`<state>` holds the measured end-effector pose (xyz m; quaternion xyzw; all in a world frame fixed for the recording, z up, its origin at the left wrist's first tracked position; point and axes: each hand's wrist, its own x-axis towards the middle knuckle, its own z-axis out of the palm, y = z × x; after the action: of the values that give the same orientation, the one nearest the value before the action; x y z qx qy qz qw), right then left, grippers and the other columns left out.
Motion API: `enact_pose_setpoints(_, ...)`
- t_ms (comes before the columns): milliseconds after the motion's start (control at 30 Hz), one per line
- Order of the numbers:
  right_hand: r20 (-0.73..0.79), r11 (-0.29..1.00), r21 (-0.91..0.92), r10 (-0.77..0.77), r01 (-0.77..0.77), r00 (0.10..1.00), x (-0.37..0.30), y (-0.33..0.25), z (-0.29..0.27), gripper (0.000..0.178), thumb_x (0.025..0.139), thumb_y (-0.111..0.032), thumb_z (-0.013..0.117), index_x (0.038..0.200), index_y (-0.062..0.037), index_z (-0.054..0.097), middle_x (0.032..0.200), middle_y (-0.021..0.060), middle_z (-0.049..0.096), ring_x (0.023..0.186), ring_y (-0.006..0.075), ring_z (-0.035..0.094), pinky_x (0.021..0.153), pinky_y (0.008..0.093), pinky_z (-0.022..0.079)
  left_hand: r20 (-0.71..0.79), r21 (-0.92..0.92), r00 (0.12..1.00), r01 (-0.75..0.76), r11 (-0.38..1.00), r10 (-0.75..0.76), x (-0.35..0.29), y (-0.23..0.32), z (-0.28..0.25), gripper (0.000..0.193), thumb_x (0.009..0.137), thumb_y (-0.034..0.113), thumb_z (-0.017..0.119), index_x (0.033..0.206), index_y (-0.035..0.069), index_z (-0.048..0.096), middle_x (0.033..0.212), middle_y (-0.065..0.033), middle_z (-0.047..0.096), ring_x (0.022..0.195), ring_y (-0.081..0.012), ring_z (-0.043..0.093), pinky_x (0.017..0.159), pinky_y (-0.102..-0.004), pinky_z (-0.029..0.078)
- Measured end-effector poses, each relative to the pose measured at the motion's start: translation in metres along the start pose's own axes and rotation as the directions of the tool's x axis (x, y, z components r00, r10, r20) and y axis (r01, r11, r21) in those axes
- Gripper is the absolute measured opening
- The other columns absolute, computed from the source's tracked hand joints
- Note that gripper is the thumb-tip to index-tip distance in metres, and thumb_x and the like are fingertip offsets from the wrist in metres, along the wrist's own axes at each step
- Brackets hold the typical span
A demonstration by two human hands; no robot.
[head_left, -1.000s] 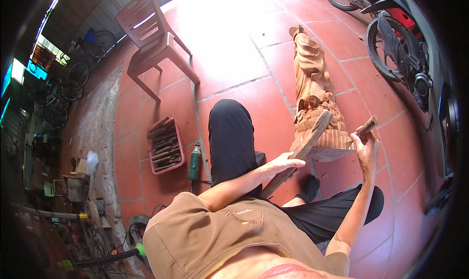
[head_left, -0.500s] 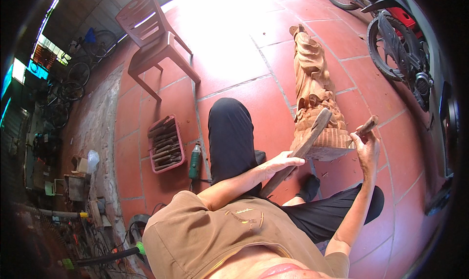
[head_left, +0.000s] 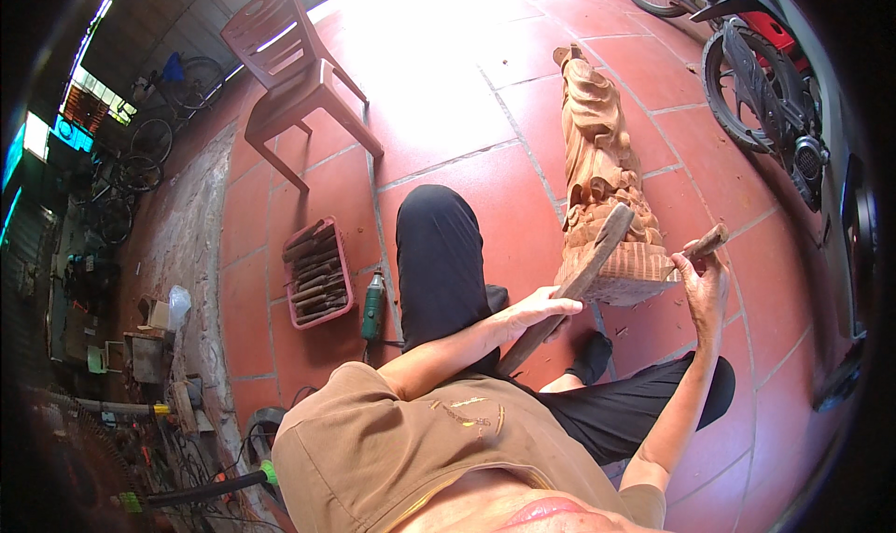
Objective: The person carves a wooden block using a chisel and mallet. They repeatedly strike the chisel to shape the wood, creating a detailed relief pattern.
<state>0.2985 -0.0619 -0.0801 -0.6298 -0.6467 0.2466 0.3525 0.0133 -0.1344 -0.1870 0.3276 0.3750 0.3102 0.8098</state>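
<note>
Closed grips on either side.
The left hand (head_left: 539, 311) wraps a stiff-looking wooden bar (head_left: 597, 260); the wooden statue (head_left: 593, 132) on the tiled floor (head_left: 523, 234) looks heavy, its carved folds chippable, best held by its base (head_left: 639, 264); the right hand (head_left: 707, 286) pinches a short-handled tool (head_left: 711, 238), its tip hard to make out.

The bare left forearm (head_left: 457, 348) stretches toward two o'clock, its left hand (head_left: 539, 311) wrapped in a grip, thumb toward three. The bare right forearm (head_left: 688, 388) rises toward one o'clock, the right hand's (head_left: 707, 286) fingers curled in a pinch.
</note>
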Motion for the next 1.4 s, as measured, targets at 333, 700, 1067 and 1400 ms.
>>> enact_pose_setpoints(333, 0.000, 1.000, 0.006, -0.008, 0.008, 1.000, -0.001, 0.000, -0.001, 0.026, 0.085, -0.017, 0.077, 0.104, -0.0040, 0.065, 0.086, 0.0130, 0.070, 0.083, 0.0279, 0.069, 0.075, 0.0406, 0.050, -0.011, 0.016, 1.000, -0.004, 1.000, 0.004, 0.000, 0.001, 0.001, 0.048, 0.087, 0.034, 0.072, 0.119, 0.004, 0.054, 0.069, -0.0027, 0.055, 0.049, -0.0111, 0.052, 0.045, -0.0269, 0.041)
enact_pose_setpoints(700, 0.006, 1.000, -0.018, 0.007, -0.007, 1.000, 0.001, 0.007, -0.001, 0.030, 0.085, -0.021, 0.077, 0.106, -0.0037, 0.065, 0.090, 0.0136, 0.071, 0.086, 0.0282, 0.069, 0.077, 0.0407, 0.050, -0.005, 0.010, 1.000, -0.003, 1.000, 0.003, -0.002, 0.004, 0.002, 0.048, 0.087, 0.034, 0.072, 0.119, 0.004, 0.054, 0.068, -0.0031, 0.056, 0.048, -0.0109, 0.051, 0.044, -0.0265, 0.040)
enact_pose_setpoints(1067, -0.072, 0.992, -0.056, -0.114, 0.110, 0.991, 0.000, 0.015, 0.004, 0.023, 0.087, -0.017, 0.076, 0.101, -0.0028, 0.064, 0.078, 0.0059, 0.068, 0.072, 0.0150, 0.064, 0.068, 0.0324, 0.050, -0.013, 0.003, 1.000, 0.011, 1.000, -0.011, 0.000, 0.002, 0.002, 0.048, 0.087, 0.035, 0.073, 0.118, 0.005, 0.054, 0.068, -0.0024, 0.055, 0.049, -0.0110, 0.052, 0.045, -0.0264, 0.041)
enact_pose_setpoints(1400, -0.058, 0.992, -0.070, -0.110, 0.106, 0.992, 0.001, 0.018, 0.004, 0.020, 0.089, -0.016, 0.074, 0.101, -0.0027, 0.064, 0.077, 0.0049, 0.067, 0.071, 0.0135, 0.062, 0.067, 0.0315, 0.049, 0.005, 0.001, 1.000, 0.012, 1.000, -0.012, 0.000, 0.001, 0.001, 0.047, 0.087, 0.035, 0.073, 0.118, 0.005, 0.054, 0.068, -0.0018, 0.055, 0.050, -0.0111, 0.052, 0.046, -0.0266, 0.041)
